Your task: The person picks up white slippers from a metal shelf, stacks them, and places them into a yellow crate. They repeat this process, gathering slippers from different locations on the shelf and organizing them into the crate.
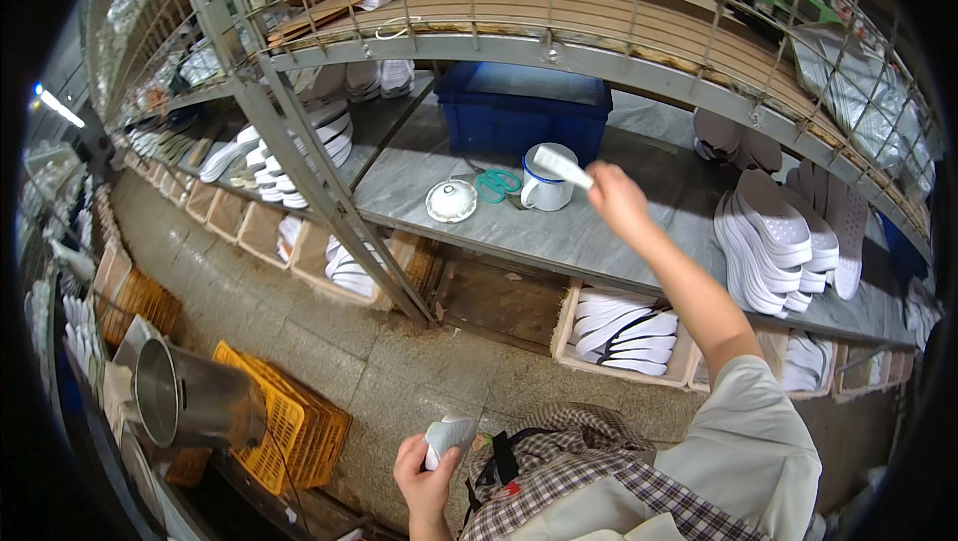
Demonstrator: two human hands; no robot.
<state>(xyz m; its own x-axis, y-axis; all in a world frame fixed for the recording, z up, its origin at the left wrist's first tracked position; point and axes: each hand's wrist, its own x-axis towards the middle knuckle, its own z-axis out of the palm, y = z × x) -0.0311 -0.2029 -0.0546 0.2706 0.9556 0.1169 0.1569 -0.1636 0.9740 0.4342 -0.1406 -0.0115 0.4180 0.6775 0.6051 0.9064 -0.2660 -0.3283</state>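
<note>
My right hand (616,200), its arm stretched out over the grey bench, is closed on the end of a flat white brush-like tool (562,168). The tool's far end lies over the mouth of a white enamel mug (548,187) with a blue rim; whether it touches the mug I cannot tell. Beside the mug are teal-handled scissors (497,184) and a white decorated lid (451,201) with a knob. Low in front of my body, my left hand (423,476) grips a pale grey-white shoe sole (449,439), seen nearly end-on.
A blue plastic bin (524,112) stands behind the mug. White soles (763,242) are stacked on the bench at right, others (299,147) at left. Bins of soles (624,331) sit below. A metal post (329,192), yellow crates (284,421) and a metal bucket (190,396) stand at left.
</note>
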